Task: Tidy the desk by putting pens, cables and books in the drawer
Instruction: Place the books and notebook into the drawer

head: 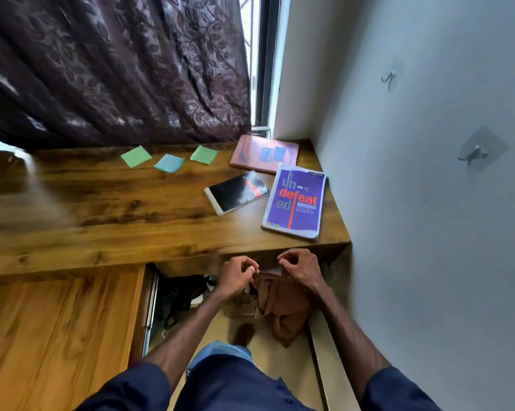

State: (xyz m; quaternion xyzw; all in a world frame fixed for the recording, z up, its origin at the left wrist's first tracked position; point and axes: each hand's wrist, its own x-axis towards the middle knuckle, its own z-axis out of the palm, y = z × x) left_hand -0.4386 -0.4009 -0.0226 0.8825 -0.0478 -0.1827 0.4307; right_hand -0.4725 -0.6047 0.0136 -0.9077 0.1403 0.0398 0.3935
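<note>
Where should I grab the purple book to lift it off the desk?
Take the purple book by its near short edge, coming from the desk's front. It lies flat, face up, with that edge close to the front lip, so fingers can probably slide under there.

sleeves point(126, 390): dark navy, short | shirt point(238, 387): navy, buttoned | forearms bare | trousers point(220, 351): light blue

On the brown wooden bench point(117, 209), three square paper notes point(169, 163) lie in a row at the back (below the curtain). Right of them, a flat pink book point(250, 157) sits in the corner; the black glossy book point(235, 192) and purple paperback book point(294, 200) lie before it, side by side.
</note>
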